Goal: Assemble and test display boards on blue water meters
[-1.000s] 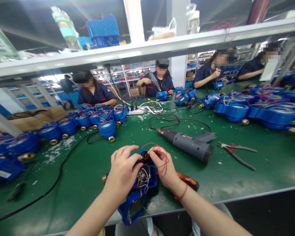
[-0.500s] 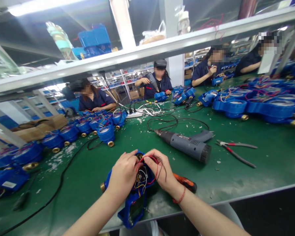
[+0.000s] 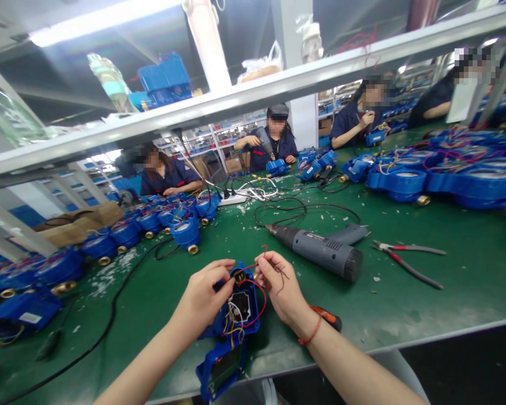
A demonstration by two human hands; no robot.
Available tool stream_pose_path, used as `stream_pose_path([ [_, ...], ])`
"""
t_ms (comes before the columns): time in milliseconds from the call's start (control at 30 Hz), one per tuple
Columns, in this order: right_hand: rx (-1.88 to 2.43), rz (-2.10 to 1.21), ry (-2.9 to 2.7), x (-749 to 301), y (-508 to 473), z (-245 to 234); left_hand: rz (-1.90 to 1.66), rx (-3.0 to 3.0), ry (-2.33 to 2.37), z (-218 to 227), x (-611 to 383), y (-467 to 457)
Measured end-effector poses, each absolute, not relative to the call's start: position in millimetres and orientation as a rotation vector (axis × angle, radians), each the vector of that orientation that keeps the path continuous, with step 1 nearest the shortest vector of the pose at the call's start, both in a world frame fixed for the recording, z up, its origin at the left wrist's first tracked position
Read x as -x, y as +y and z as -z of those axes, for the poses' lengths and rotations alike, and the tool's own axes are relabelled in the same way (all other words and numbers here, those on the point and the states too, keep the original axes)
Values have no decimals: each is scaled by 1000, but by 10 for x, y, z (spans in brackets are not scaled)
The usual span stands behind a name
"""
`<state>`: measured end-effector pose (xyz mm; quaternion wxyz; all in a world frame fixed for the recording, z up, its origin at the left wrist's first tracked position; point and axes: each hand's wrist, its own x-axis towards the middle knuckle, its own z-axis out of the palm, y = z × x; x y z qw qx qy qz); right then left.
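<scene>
right hand (image 3: 281, 287): wires (image 3: 248, 266) pinched | left hand (image 3: 206, 289): fingers curled at far end of meter (image 3: 241, 304), grip can't be told tbh | meter: parked near side, less covered than half a sec ago | red loop (image 3: 265, 298): now seen lower, meter's right side

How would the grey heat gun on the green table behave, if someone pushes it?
The heat gun probably would not roll far, because its handle sticks out sideways. It seems rigid, with a hard-looking casing. The black cord looped behind may drag along.
</scene>
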<state>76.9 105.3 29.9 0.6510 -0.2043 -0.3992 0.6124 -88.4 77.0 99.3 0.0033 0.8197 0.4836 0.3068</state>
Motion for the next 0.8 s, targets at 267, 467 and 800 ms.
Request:
stream_pose_path([
  [267,428,-1356,-955,-853,1082,-330,-1177,-2348,1514,-1055,936,780],
  [467,540,-1097,-1412,-817,1169,-542,-1281,-2305,1483,-1006,959,743],
  [800,764,-399,-1962,-495,1072,-528,-1371,-2417,1398,-899,962,711],
])
